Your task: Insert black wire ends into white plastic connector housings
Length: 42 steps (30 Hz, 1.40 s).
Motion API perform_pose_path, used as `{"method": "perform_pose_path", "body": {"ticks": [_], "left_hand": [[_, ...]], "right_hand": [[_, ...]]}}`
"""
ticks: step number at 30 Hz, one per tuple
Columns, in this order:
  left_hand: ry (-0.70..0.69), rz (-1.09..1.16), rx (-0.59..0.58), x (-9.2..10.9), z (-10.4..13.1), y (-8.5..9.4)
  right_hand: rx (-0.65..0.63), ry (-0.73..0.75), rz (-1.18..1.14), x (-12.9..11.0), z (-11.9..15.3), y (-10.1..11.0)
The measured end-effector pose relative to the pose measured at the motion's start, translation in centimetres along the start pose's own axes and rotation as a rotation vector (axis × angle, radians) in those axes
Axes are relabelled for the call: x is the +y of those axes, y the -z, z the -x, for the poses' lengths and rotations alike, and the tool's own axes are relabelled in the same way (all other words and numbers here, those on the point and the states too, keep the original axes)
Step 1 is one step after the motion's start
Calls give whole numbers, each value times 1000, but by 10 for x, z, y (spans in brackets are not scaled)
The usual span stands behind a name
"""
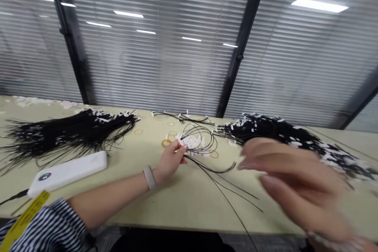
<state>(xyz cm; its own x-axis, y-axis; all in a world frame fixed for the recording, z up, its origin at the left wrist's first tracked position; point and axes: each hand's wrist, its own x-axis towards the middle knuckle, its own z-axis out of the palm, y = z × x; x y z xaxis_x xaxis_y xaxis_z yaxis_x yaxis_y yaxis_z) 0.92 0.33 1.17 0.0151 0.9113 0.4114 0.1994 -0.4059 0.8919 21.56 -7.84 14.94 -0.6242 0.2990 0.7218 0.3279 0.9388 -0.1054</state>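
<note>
My left hand (pixel 172 159) pinches a small bunch of thin black cables (pixel 206 167) at the table's middle. The cables loop up behind the fingers, and their loose ends trail toward the lower right. White tags (pixel 193 141) lie behind and inside the loops. My right hand (pixel 298 183), blurred by motion, is raised over the right side of the table, apart from the bunch. Its fingers and thumb are spread with nothing visible between them.
Piles of black cables lie left (pixel 65 132) and right (pixel 274 130), with a few more (pixel 189 118) at the back edge. A white power bank (pixel 69 172) sits front left. Rubber bands (pixel 166 143) lie mid-table, before a glass wall with blinds (pixel 165 47).
</note>
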Motion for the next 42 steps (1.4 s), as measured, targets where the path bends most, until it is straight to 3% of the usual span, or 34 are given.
{"method": "perform_pose_path", "body": {"ticks": [2, 3, 6, 9, 14, 18, 24, 30, 34, 42], "left_hand": [[80, 84, 27, -5, 0, -3], [113, 122, 39, -7, -1, -4], [191, 218, 66, -9, -3, -5], [251, 280, 87, -10, -3, -6], [323, 304, 146, -13, -1, -7], [351, 250, 149, -15, 0, -7], [291, 175, 43, -14, 6, -7], [168, 72, -73, -9, 11, -6], [157, 38, -98, -8, 11, -7], [172, 63, -127, -11, 12, -7]], "right_hand": [[-184, -79, -25, 24, 9, -30], [-370, -158, 85, 36, 14, -47], [-438, -297, 233, 70, 28, -88], [-474, -354, 305, 93, 38, -105], [-505, -380, 345, 115, 45, -102], [-489, -398, 201, 124, 49, -101], [-423, -467, -59, 125, 54, -112], [-365, -412, -494, 112, 43, -117], [-384, -372, -608, 110, 41, -120], [-363, -328, -345, 113, 41, -116]]}}
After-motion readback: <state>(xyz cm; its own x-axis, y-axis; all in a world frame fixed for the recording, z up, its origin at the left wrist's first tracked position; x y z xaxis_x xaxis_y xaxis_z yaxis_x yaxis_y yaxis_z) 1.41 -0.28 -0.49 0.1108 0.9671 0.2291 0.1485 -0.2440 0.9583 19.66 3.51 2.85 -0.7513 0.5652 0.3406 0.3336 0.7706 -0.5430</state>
